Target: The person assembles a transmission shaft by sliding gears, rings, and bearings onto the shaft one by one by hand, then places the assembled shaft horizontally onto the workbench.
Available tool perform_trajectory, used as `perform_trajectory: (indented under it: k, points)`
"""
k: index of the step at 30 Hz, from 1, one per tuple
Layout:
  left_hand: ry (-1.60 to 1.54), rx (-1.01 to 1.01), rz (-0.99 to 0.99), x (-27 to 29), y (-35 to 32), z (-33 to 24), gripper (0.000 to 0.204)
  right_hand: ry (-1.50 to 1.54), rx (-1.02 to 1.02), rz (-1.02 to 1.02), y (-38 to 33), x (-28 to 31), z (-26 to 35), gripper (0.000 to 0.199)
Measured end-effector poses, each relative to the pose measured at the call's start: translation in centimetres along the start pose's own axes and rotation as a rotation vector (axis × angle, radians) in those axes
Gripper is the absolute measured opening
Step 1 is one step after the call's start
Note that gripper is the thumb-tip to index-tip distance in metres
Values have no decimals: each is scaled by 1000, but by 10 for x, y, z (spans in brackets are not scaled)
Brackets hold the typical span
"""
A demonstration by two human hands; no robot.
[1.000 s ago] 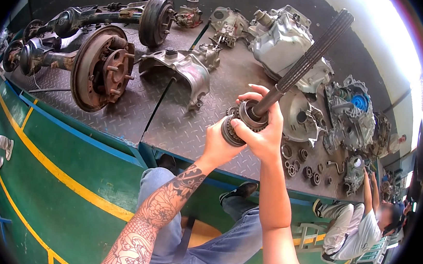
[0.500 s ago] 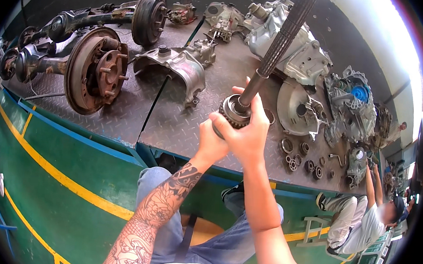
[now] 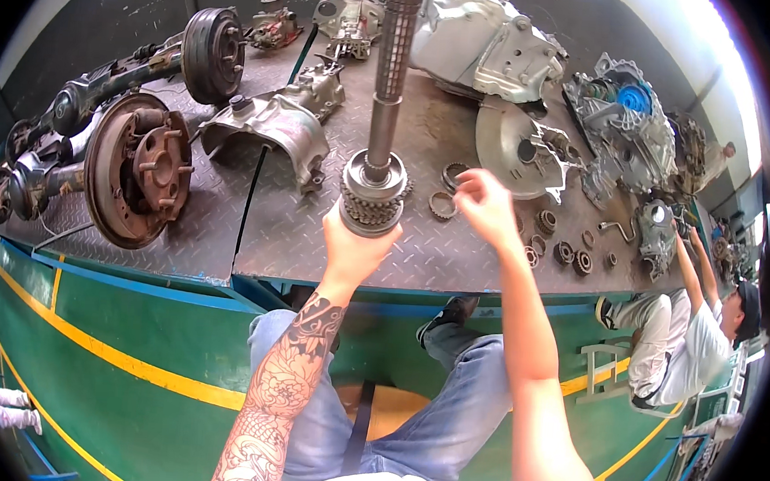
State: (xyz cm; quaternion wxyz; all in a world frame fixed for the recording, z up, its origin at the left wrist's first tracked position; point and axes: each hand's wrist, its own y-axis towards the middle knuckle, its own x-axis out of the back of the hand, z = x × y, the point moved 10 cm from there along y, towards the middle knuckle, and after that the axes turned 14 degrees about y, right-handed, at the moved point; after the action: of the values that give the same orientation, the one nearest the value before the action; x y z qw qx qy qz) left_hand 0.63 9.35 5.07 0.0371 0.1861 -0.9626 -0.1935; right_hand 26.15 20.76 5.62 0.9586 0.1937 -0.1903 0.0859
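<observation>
My left hand (image 3: 358, 249), on the tattooed forearm, is wrapped round a toothed gear assembly (image 3: 373, 206) from below. A long dark splined shaft (image 3: 389, 82) rises upright from the middle of that assembly, its top end cut off by the upper edge of the view. My right hand (image 3: 487, 208) is off the shaft, over the bench, with its fingers loosely bent and no held thing showing. Just left of its fingertips lies a metal ring (image 3: 443, 206). Another ring (image 3: 453, 175) lies a little farther back, partly hidden by those fingers.
Several small gears and rings (image 3: 564, 252) lie right on the metal-plated bench (image 3: 297, 244). Behind them are a cut bell housing (image 3: 507, 151) and a large silver casing (image 3: 476, 48). Left stand a half housing (image 3: 273, 128) and rusty brake-drum axles (image 3: 138, 172). A co-worker (image 3: 706, 322) sits right.
My right hand has let go of the gear assembly and moved right to the rings. The shaft has swung left, from slanting to upright, held by my left hand. The view has shifted.
</observation>
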Motion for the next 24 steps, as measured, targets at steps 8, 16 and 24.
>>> perform_trajectory:
  k: [8,16,24]
  points:
    - [77,-5,44,2,2,0,41,-618,-92,36,-6,-55,-45,75]
    - [98,-62,61,-4,-3,-9,40,-526,-33,-25,-6,-39,-18,62]
    - [178,-133,12,-2,-4,-24,48,1379,97,111,28,2,152,60]
